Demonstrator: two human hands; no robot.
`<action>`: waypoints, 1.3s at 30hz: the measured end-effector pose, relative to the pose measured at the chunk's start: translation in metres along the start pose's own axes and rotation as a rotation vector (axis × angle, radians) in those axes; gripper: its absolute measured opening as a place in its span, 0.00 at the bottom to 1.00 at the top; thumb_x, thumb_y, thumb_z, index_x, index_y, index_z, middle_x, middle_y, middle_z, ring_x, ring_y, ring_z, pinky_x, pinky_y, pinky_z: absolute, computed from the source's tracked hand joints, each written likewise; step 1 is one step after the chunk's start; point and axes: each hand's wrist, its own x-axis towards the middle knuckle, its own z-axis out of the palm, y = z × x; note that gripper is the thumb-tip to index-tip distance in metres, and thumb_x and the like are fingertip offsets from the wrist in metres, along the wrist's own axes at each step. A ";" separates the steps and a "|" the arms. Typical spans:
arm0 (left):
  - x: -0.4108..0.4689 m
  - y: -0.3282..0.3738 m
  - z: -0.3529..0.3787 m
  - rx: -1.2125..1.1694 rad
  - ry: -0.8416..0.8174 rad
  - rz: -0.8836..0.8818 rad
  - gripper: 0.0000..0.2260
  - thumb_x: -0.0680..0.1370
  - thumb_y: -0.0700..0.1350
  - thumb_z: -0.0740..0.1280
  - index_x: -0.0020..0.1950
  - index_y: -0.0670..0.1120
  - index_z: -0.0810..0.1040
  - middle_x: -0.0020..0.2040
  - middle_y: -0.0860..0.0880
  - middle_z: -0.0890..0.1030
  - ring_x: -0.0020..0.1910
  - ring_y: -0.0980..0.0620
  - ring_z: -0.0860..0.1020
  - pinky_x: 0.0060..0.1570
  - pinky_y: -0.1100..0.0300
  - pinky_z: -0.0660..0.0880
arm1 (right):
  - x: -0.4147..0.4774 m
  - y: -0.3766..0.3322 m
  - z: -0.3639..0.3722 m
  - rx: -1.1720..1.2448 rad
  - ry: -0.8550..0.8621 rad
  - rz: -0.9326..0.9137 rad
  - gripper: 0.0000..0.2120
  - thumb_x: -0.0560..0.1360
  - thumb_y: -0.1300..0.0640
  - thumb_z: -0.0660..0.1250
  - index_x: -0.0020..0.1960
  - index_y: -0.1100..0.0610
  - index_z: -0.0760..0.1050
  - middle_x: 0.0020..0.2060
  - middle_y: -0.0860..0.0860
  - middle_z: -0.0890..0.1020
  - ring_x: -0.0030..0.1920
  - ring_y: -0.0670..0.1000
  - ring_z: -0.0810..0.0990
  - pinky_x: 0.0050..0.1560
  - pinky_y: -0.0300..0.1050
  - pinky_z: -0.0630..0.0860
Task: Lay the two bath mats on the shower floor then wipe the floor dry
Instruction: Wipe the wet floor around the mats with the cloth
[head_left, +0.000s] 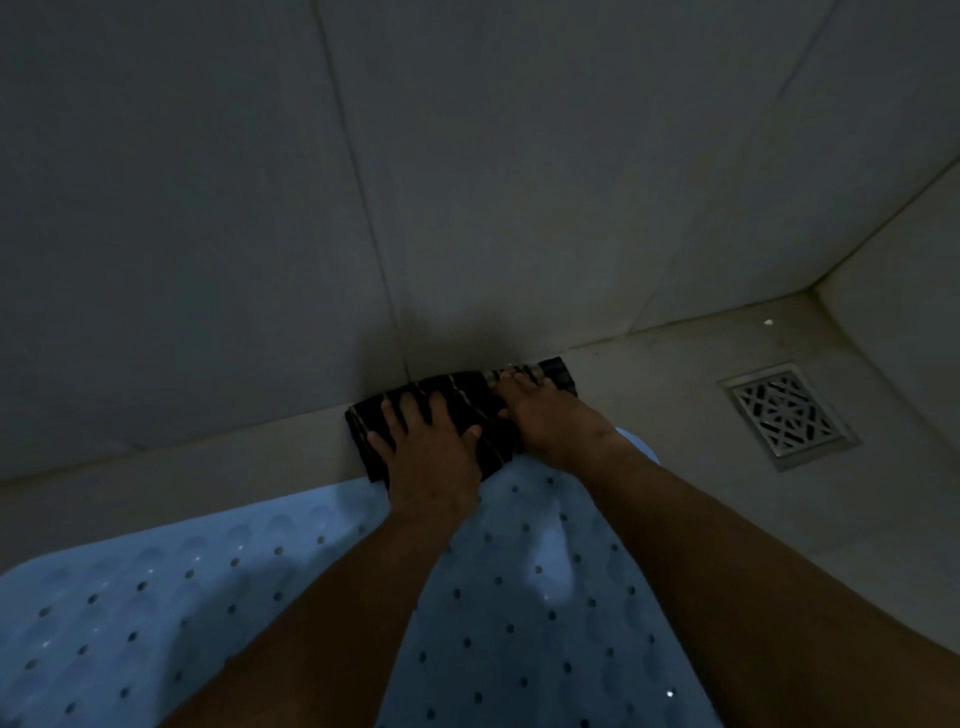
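A light blue bath mat (171, 613) with small holes lies flat on the pale shower floor (670, 415), filling the lower part of the head view. Beyond its far edge, against the base of the wall, lies a dark striped cloth (467, 397). My left hand (428, 452) presses flat on the cloth's left half, fingers spread. My right hand (545, 415) presses on its right half, fingertips at the far edge. Both forearms reach over the mat. Only one mat can be made out.
A square metal drain grate (787, 413) is set in the floor to the right of the cloth. Grey tiled walls (234, 208) rise directly behind the cloth and meet in a corner at the far right. The light is dim.
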 end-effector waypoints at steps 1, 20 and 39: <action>0.000 0.006 0.002 0.016 0.009 0.018 0.30 0.84 0.58 0.53 0.81 0.44 0.51 0.81 0.40 0.48 0.79 0.37 0.42 0.74 0.36 0.43 | -0.002 0.007 -0.002 0.014 0.012 0.014 0.24 0.84 0.58 0.54 0.78 0.59 0.54 0.79 0.56 0.56 0.77 0.56 0.55 0.73 0.52 0.55; 0.011 0.071 0.024 0.164 -0.197 0.082 0.31 0.84 0.59 0.44 0.80 0.47 0.34 0.80 0.43 0.33 0.78 0.40 0.33 0.75 0.41 0.36 | -0.011 0.086 0.013 0.140 0.057 0.092 0.33 0.81 0.64 0.60 0.81 0.56 0.47 0.80 0.58 0.48 0.80 0.54 0.46 0.76 0.52 0.41; 0.020 0.092 0.022 0.229 -0.245 0.116 0.31 0.85 0.56 0.47 0.81 0.45 0.36 0.80 0.40 0.36 0.79 0.37 0.37 0.77 0.40 0.40 | -0.027 0.099 0.019 0.306 0.197 0.148 0.27 0.82 0.64 0.58 0.79 0.60 0.53 0.79 0.58 0.54 0.79 0.53 0.50 0.76 0.48 0.42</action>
